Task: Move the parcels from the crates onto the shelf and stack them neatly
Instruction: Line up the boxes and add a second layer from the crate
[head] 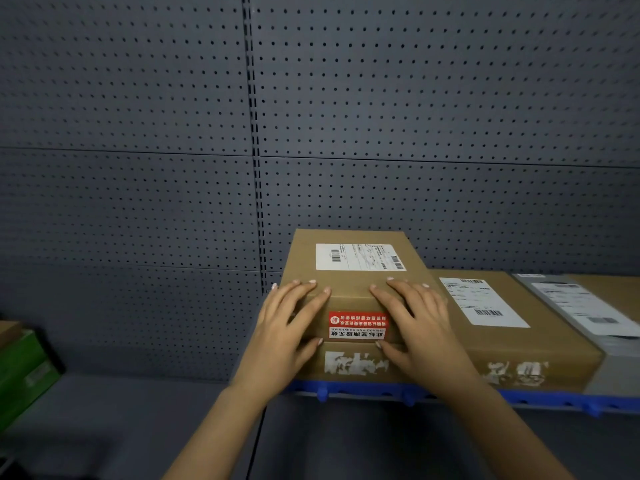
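A tall brown cardboard parcel (356, 289) with a white shipping label on top and a red sticker on its near face stands on the blue-edged shelf (381, 391). My left hand (287, 327) lies flat over its near top-left edge, fingers straight on the top and thumb on the front face. My right hand (415, 327) presses the near top-right edge the same way. To its right a lower brown parcel (512, 334) with a white label touches it, and a grey parcel (588, 317) lies beyond that.
A dark grey perforated back panel (138, 168) rises behind the shelf. At the far left a green box (24, 372) sits on a lower grey surface (138, 410). The shelf area left of the tall parcel holds nothing visible.
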